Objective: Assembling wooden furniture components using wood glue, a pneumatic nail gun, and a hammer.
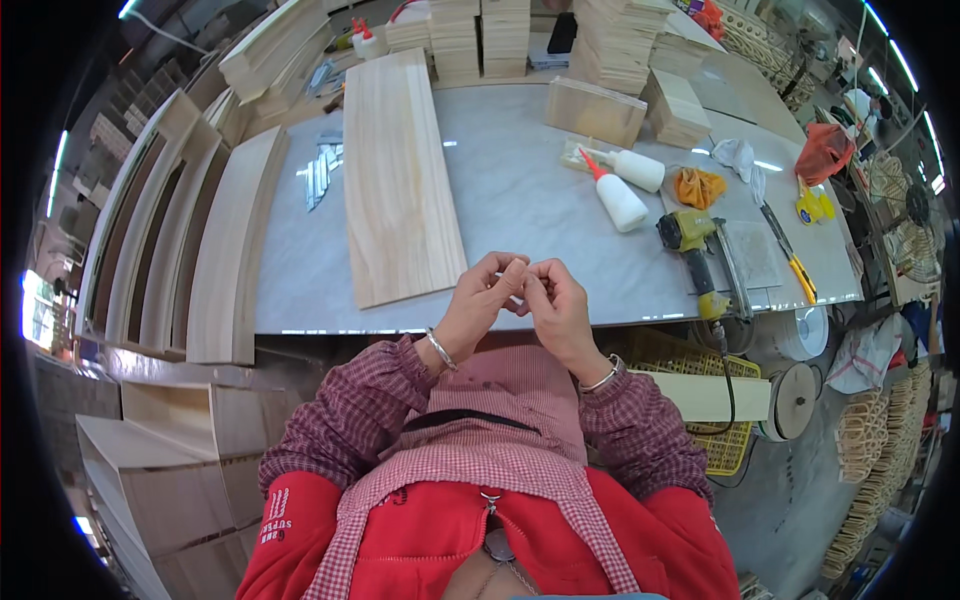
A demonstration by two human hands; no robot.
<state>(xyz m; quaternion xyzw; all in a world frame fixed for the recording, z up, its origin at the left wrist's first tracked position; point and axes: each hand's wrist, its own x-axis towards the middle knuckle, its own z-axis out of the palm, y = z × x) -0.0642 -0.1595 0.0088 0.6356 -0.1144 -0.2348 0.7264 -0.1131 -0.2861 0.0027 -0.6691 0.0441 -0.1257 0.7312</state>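
Note:
My left hand and my right hand meet in front of me at the near edge of the table, fingertips pinched together. Whatever they may hold between them is too small to make out. Just beyond and left of my left hand lies a long wooden board, flat on the table. To the right of my right hand, a yellow-green pneumatic nail gun rests near the table's edge with its hose hanging down. Two white glue bottles, one with a red nozzle, lie on their sides farther back.
Silver nail strips lie left of the board. Curved wooden panels stand along the left. Wood stacks line the back. An orange cloth, a utility knife and yellow tape lie right. A yellow crate sits below.

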